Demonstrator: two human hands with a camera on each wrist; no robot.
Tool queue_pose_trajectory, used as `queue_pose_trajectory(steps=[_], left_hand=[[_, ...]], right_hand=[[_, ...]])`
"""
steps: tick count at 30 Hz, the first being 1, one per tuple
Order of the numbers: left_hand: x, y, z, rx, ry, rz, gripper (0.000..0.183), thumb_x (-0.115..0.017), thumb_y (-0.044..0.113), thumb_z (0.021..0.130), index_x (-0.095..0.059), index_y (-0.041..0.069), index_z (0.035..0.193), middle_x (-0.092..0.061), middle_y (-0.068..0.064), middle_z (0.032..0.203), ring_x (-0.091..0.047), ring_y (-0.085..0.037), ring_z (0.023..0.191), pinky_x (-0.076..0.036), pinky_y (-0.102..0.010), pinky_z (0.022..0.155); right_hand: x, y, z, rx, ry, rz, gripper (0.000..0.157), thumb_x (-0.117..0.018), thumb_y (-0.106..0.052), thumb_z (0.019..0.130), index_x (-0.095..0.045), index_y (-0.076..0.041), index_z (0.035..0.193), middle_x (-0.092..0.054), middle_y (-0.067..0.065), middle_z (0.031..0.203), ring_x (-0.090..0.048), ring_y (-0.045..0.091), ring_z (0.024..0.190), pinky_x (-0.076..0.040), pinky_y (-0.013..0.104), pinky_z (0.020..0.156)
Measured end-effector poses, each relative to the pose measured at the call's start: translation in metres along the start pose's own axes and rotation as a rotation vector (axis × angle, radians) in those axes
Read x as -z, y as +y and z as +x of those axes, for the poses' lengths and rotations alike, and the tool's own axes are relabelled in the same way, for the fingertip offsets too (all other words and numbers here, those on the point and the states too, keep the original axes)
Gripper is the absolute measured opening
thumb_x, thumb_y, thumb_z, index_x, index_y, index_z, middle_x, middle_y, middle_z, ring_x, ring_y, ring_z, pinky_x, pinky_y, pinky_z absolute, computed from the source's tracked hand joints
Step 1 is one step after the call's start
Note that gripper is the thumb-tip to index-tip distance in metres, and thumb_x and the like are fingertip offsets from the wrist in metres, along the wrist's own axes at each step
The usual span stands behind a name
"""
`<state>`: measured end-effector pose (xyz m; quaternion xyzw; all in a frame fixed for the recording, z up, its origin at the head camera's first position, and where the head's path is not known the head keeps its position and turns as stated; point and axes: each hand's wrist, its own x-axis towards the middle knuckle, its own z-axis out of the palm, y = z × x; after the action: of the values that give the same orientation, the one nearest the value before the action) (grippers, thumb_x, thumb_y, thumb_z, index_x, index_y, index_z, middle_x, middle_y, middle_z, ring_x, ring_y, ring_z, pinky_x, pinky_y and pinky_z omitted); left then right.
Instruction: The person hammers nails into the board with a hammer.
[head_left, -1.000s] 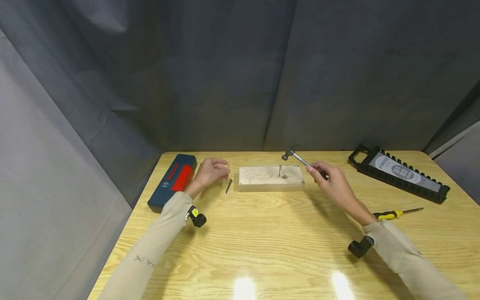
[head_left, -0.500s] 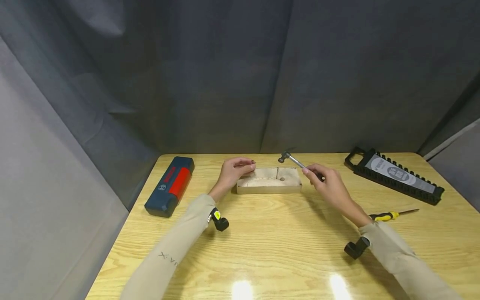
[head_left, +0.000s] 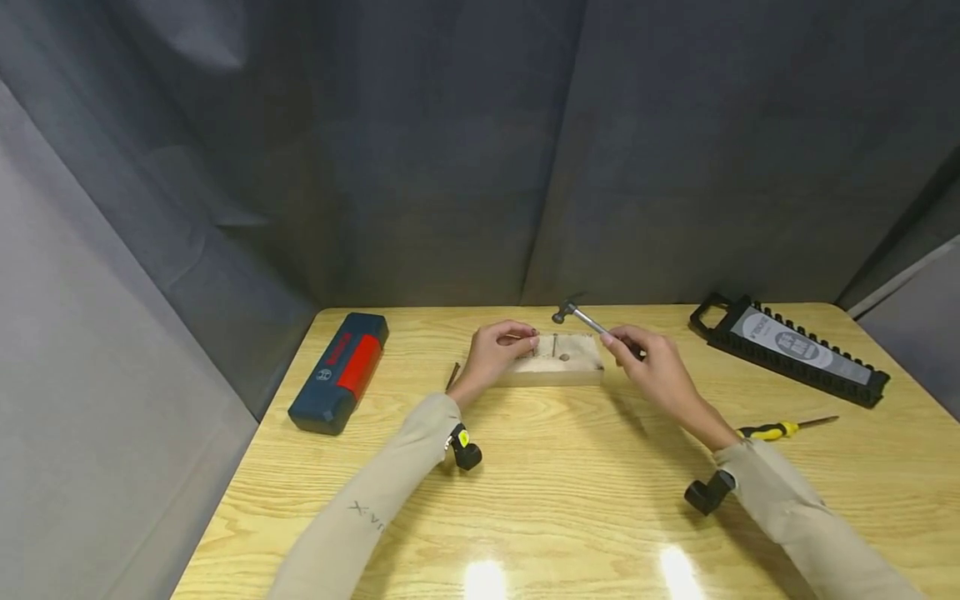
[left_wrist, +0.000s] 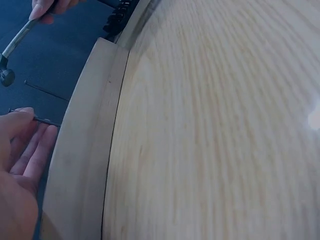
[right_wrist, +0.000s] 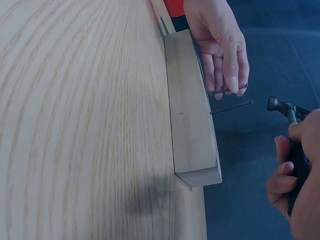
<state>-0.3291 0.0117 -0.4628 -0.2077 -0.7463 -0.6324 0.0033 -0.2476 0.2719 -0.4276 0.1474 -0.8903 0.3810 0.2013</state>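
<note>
My left hand (head_left: 497,357) pinches a nail (right_wrist: 218,92) between thumb and fingers over the pale wooden block (head_left: 577,368). The held nail is upright, and its point appears to meet the block's top. Just to its right a second nail (head_left: 555,345) stands upright in the block, apart from the fingers. In my right hand (head_left: 654,371) is a small claw hammer (head_left: 587,319), gripped by its dark handle. The hammer's head hangs in the air above the block, a little clear of the standing nail. My left hand hides the block's left end in the head view.
Another nail (head_left: 453,375) lies on the table left of the block. A blue and red Bosch case (head_left: 339,372) is at the far left. A yellow and black screwdriver (head_left: 780,430) and a black toothed tool rack (head_left: 795,348) lie on the right. A dark curtain (head_left: 420,167) hangs behind.
My left hand has carried the nail rightward from the table beside the block to over the block, near the standing nail. The right hand and hammer have barely moved.
</note>
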Motion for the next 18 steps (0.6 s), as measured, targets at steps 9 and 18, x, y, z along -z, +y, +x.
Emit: queue_pose_trajectory(steps=[9,18], left_hand=[[-0.0072,-0.001,0.0005,-0.049,-0.013,-0.001,0.017,-0.077,0.004,0.095,-0.077,-0.001,0.111,-0.078,-0.016,0.111,-0.076,-0.018,0.089,-0.063,-0.023,0.081],[-0.0103,-0.0079,-0.0002,-0.08,-0.001,-0.008,0.018,-0.077,0.005,0.095,-0.076,-0.001,0.112,-0.078,-0.017,0.112,-0.076,-0.02,0.095,-0.063,-0.025,0.086]], right_hand=[[-0.0011,0.0026,-0.0003,-0.005,-0.017,0.02,0.023,-0.061,-0.023,0.109,-0.073,-0.003,0.109,-0.06,0.007,0.074,-0.046,0.013,0.058,-0.038,0.025,0.048],[-0.0049,-0.0031,0.0014,0.048,-0.023,-0.034,0.02,-0.066,-0.02,0.106,-0.076,-0.003,0.108,-0.065,0.006,0.076,-0.048,0.013,0.059,-0.04,0.023,0.049]])
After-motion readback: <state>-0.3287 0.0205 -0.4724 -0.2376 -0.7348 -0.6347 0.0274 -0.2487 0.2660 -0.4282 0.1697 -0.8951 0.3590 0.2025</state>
